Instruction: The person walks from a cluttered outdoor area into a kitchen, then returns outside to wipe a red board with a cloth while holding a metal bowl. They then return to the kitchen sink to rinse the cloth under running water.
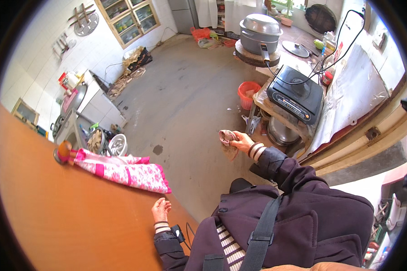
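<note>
My right hand (243, 141) grips a crumpled brownish cloth (228, 145), part of which hangs below the fingers over the floor. Near the face of an orange wooden door (88, 216), my left hand (161, 209) has its fingers loosely curled, and no object shows in it. A pink and white flowered apron (132, 174) hangs from the door's round knob (65, 148), just beyond my left hand.
Right of the concrete floor (186, 95), an induction cooker (295, 93) and a lidded pot (260, 35) stand by the counter, above a red plastic basket (248, 96). At the left are a sink (68, 133) and a white basket (118, 145). A wooden door frame (363, 142) borders the right.
</note>
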{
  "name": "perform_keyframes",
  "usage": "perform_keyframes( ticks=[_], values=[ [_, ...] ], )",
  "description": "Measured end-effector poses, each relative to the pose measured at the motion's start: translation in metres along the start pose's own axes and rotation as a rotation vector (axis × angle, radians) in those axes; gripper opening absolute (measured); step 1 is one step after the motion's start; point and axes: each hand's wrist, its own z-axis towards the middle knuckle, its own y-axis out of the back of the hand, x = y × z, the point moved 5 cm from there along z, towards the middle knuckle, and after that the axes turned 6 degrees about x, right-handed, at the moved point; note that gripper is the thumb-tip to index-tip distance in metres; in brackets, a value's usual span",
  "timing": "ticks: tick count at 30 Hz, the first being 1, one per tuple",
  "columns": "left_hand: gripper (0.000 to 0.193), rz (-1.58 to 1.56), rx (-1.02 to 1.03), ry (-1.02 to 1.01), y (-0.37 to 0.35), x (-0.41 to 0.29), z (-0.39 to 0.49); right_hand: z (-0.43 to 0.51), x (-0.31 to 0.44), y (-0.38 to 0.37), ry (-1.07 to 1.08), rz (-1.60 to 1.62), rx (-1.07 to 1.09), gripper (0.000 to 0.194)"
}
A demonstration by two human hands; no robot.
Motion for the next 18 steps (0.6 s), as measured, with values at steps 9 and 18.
perform_keyframes(
  ticks=[9,18],
  values=[
    [0.02,0.065,0.137,-0.003,-0.051,-0.071,0.143,0.14,-0.016,0.003,0.021,0.103,-0.007,0.031],
    [0.02,0.177,0.094,-0.104,-0.089,-0.168,0.268,0.302,0.033,-0.009,0.09,-0.124,0.171,0.034]
  ],
)
